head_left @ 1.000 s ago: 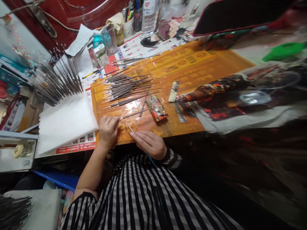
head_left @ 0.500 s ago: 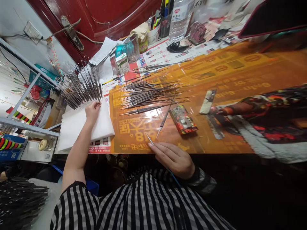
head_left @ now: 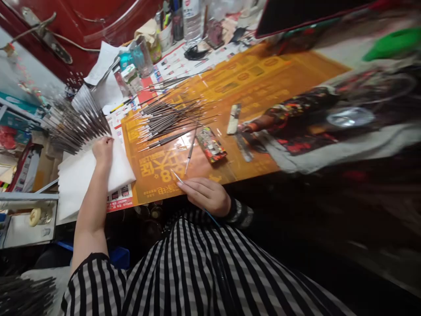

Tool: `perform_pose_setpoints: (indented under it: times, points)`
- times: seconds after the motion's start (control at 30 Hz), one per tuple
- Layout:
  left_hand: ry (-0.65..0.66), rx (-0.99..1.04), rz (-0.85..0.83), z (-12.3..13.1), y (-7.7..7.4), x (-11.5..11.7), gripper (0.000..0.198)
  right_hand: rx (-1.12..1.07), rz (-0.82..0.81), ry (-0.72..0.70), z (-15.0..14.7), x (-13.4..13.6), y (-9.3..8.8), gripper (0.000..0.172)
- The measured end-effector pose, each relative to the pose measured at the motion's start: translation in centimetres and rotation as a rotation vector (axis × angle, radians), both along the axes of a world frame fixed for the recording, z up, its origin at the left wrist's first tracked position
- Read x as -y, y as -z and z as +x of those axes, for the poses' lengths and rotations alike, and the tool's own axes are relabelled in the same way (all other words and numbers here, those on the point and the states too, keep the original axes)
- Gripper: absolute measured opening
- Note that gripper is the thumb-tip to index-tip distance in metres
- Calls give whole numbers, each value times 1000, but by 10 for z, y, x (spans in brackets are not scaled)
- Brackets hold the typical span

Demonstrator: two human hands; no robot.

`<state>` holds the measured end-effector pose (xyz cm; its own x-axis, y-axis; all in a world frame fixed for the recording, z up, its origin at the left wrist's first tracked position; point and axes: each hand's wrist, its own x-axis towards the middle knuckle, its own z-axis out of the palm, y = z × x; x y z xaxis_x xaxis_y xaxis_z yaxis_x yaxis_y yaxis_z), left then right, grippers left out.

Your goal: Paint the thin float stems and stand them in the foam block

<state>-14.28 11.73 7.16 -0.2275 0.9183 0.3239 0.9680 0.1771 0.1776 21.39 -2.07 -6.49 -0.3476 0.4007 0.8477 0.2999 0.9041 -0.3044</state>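
My left hand (head_left: 103, 150) is closed with its fingers pinched together at the far edge of a white foam block (head_left: 120, 169). What it pinches, if anything, is hidden. Right beside it, a dense bunch of thin dark floats (head_left: 79, 116) stands in the foam, tilted outward. My right hand (head_left: 208, 195) is at the table's front edge, closed on a fine blue-handled paintbrush (head_left: 177, 176) whose pale tip points forward and left. Just beyond that tip lies one loose dark float (head_left: 190, 151). A pile of similar floats (head_left: 164, 116) lies on the orange tabletop sheet (head_left: 263, 92).
Right of the loose float sits a paint-stained box (head_left: 211, 145). A paint-crusted tool (head_left: 263, 123) and a stained cloth (head_left: 289, 160) lie farther right. At the back stand a glass (head_left: 144, 59), a water bottle (head_left: 193, 22) and pen cups (head_left: 165, 37).
My view has swung to the right, so the table and both hands appear farther left. My left hand stays by the foam, and the brush remains in my right hand.
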Motion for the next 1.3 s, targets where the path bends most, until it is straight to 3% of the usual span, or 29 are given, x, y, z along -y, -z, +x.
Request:
perform_pose_setpoints:
  times: [0.13,0.27,0.33,0.4,0.5,0.6,0.73,0.83,0.93,1.13,1.3]
  points:
    - [129,-1,3,53,1,32,23,-110,-36,-32,2,-2,-11,56]
    - [596,19,-187,145,28,79,22,-215,-51,-39,5,-4,-19,55]
    - [665,-51,-216,183,43,89,25,-233,-48,-30,11,-5,-22,54]
    - [637,-113,-201,203,54,88,23,-225,-34,7,22,-7,-26,53]
    - [540,-162,-179,199,59,77,11,-199,-19,124,43,-13,-32,52]
    - [481,-174,-127,172,55,71,11,-200,3,260,62,-21,-34,51]
    - [607,-118,99,138,47,78,14,-213,-9,380,72,-34,-30,45]
    - [750,-110,184,127,45,87,8,-188,-40,405,70,-42,-28,42]
    - [803,-148,172,124,46,92,7,-160,-90,424,65,-48,-30,45]
    - [766,-171,168,118,46,91,9,-53,-243,429,61,-54,-30,48]
    - [757,-148,211,118,47,93,9,-84,-218,428,61,-54,-28,51]
